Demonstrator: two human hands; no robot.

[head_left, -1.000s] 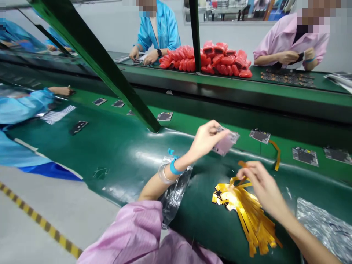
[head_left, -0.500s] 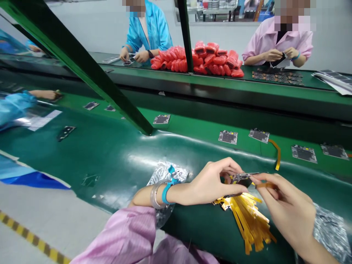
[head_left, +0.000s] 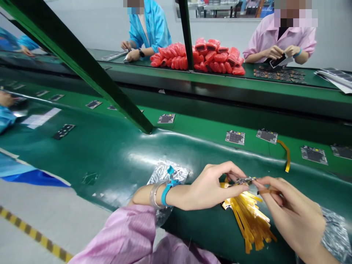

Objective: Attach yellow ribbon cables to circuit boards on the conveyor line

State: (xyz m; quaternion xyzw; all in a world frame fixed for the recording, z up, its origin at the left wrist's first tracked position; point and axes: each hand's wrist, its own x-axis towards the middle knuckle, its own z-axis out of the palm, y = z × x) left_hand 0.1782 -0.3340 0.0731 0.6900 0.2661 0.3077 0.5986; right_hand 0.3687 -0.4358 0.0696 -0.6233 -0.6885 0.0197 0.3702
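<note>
Between finger and thumb, my left hand [head_left: 211,185] grips a small circuit board [head_left: 244,180], seen almost edge-on. My right hand [head_left: 295,214] pinches an orange flex ribbon cable [head_left: 266,191] against the board's right edge. The fingers hide whether the cable's end is joined to the board. Just below both hands, a fanned pile of yellow-orange flex cables [head_left: 253,225] lies on the green mat [head_left: 115,157]. My left wrist wears a blue strap [head_left: 166,193] and a clear bangle.
Beyond the mat, a green belt [head_left: 198,134] carries several circuit boards [head_left: 235,137], one with a cable [head_left: 284,154]. A slanted green post [head_left: 110,88] stands left. Clear bags [head_left: 170,170] lie near my arms. Opposite, two people sit beside red-wrapped parcels [head_left: 217,55].
The boards on the belt have shifted right. The board in my left hand is turned more edge-on, and my right hand is slightly lower and farther right. The left neighbour's hand has moved left.
</note>
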